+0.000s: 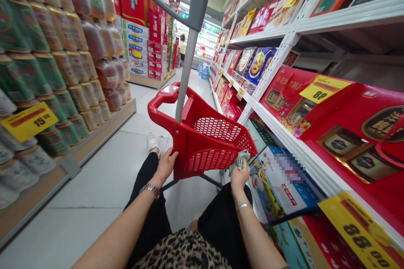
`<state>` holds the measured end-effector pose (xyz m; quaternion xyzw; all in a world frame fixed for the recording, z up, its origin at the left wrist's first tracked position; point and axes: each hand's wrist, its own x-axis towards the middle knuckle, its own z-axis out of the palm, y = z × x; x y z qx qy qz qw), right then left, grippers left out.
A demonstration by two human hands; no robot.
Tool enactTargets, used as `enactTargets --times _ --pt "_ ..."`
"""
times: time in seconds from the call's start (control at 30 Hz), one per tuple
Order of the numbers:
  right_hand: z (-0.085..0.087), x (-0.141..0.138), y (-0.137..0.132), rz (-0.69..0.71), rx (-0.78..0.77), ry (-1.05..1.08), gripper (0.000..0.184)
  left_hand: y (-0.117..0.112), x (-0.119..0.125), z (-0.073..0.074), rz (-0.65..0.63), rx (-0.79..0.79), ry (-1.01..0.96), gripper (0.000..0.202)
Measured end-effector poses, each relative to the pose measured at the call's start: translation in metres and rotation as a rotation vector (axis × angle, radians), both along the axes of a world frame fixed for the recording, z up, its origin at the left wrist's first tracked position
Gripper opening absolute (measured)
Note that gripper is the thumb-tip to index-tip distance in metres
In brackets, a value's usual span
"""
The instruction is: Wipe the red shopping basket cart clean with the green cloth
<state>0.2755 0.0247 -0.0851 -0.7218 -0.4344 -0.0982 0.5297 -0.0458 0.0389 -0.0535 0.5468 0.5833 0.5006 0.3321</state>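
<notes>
A red plastic shopping basket on a wheeled frame stands in the aisle just in front of my knees, with a grey handle pole rising from it. My left hand presses against the basket's near left corner, fingers wrapped on the edge. My right hand is closed round a pale green cloth held against the basket's near right corner. A watch is on my left wrist, a bangle on my right.
White shelves on the right carry red gift boxes and yellow price tags. On the left, a low shelf holds stacked jars and bottles. The tiled aisle floor runs ahead to more stacked boxes.
</notes>
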Motion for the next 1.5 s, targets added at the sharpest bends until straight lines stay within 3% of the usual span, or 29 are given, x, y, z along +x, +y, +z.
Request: enactTargets --times 0.13,0.5,0.6,0.73,0.9,1.03,1.17,1.27,1.5 --pt "-0.003 -0.023 -0.005 0.125 0.084 -0.184 0.061 0.001 -0.001 0.000 0.001 0.001 -0.001 0.041" --pt "0.009 -0.069 -0.024 0.296 0.005 -0.589 0.064 0.002 -0.002 0.000 0.023 -0.001 -0.014 0.040" --pt "0.013 -0.084 -0.036 0.491 0.013 -0.751 0.058 0.003 -0.004 0.000 0.024 0.002 -0.012 0.039" --pt "0.020 -0.106 -0.048 0.776 0.144 -1.008 0.036 0.003 -0.005 0.000 0.039 0.005 -0.005 0.038" --pt "0.030 -0.117 -0.032 0.893 0.264 -1.133 0.024 0.003 -0.006 -0.001 0.041 -0.004 0.003 0.038" --pt "0.028 -0.104 -0.009 0.926 0.190 -1.191 0.023 0.001 -0.007 -0.001 0.020 -0.007 0.004 0.040" --pt "0.025 -0.076 -0.003 0.831 0.154 -1.230 0.020 0.001 -0.009 0.000 -0.013 -0.005 -0.001 0.043" --pt "0.027 -0.047 -0.005 0.743 0.125 -1.242 0.022 0.001 -0.009 0.000 -0.023 -0.007 -0.008 0.044" --pt "0.035 0.038 -0.007 0.615 -0.133 -1.278 0.034 0.002 -0.008 0.002 -0.043 -0.003 -0.020 0.049"
